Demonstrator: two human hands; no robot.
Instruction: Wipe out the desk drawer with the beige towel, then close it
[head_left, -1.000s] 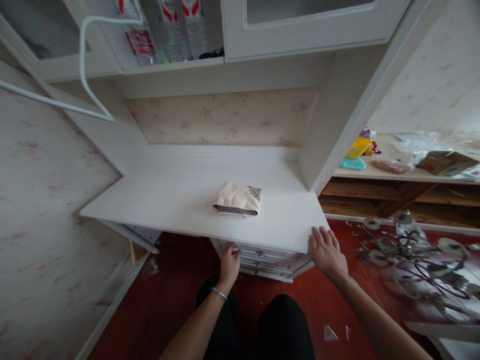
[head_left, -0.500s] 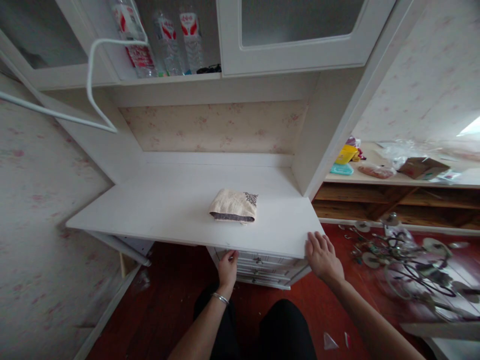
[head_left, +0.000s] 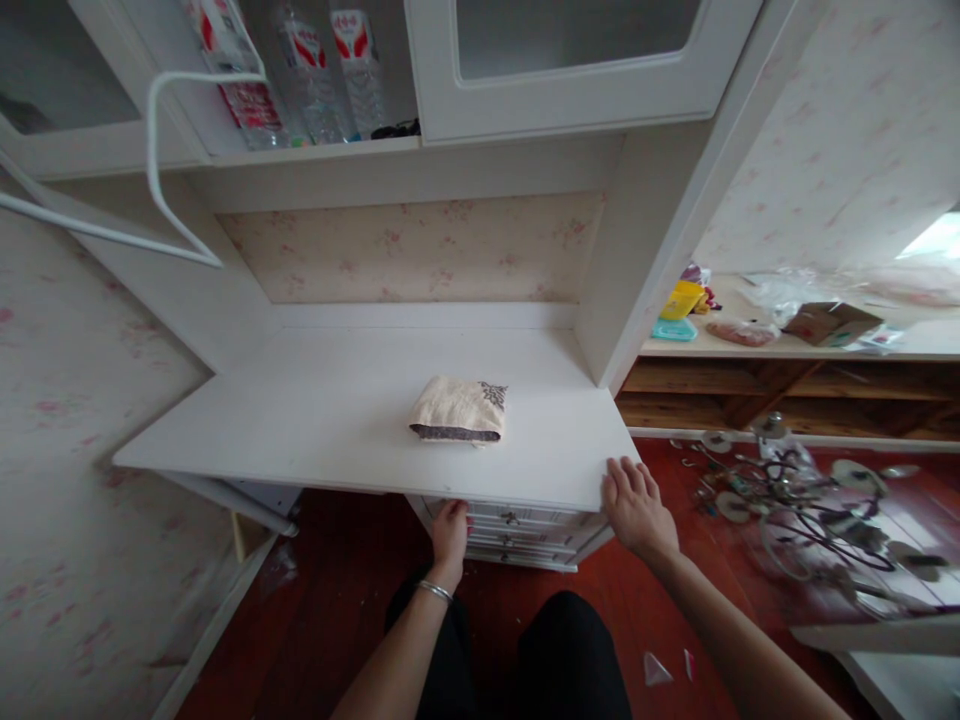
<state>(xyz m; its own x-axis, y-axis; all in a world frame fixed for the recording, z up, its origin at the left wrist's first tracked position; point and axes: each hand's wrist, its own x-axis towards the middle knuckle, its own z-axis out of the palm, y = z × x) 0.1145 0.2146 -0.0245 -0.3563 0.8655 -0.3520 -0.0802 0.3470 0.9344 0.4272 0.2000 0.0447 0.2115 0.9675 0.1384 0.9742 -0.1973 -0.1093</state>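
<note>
On the white desk (head_left: 315,400) lies a folded beige cloth (head_left: 454,405) with a dark leaf-like print and a grey inner layer. My left hand (head_left: 450,535), with a silver bangle at the wrist, is under the desk's front edge at the left side of the drawer unit (head_left: 525,540). Its fingers are curled in, and what they grip is hidden. Stretched over the desk's right front corner, my right hand (head_left: 637,505) rests with its fingers on the top surface. Neither hand touches the cloth.
Overhead, an open cupboard bay holds several plastic bottles (head_left: 360,75); a white bent metal rod (head_left: 154,150) juts in at left. A dismantled chandelier (head_left: 817,510) lies on the red floor at right, below a low shelf unit (head_left: 675,378) with bags and a cardboard box (head_left: 832,325).
The view has shifted slightly, so everything sits a little further left. Both hands keep their places on the desk, and the cloth has not moved on it.
</note>
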